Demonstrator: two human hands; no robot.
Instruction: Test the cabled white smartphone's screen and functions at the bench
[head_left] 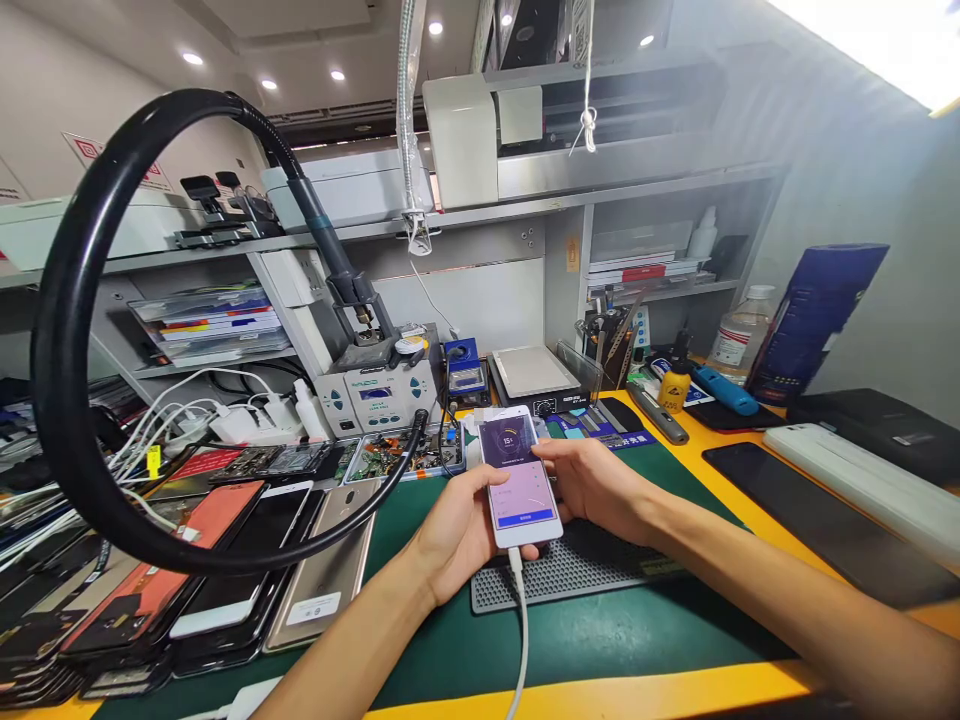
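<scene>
A white smartphone (519,480) is held upright over the workbench, its lit screen showing a dark dial on top and a blue bar below. My left hand (465,520) grips it from the left, thumb on the screen's edge. Against the right side rests my right hand (589,485), closed around that edge, with its far fingers hidden behind the phone. From the phone's bottom port a white charging cable (520,610) runs down to the near edge. Under the hands lies a grey perforated pad (600,570) on a green mat (435,650).
At left, stacked phones (247,560) cover the bench below a looping black hose (49,330) from a rework station (375,395). A parts box (367,455) sits behind the left hand. To the right are a yellow bottle (675,388), a dark flat panel (810,510) and a long white case (862,480).
</scene>
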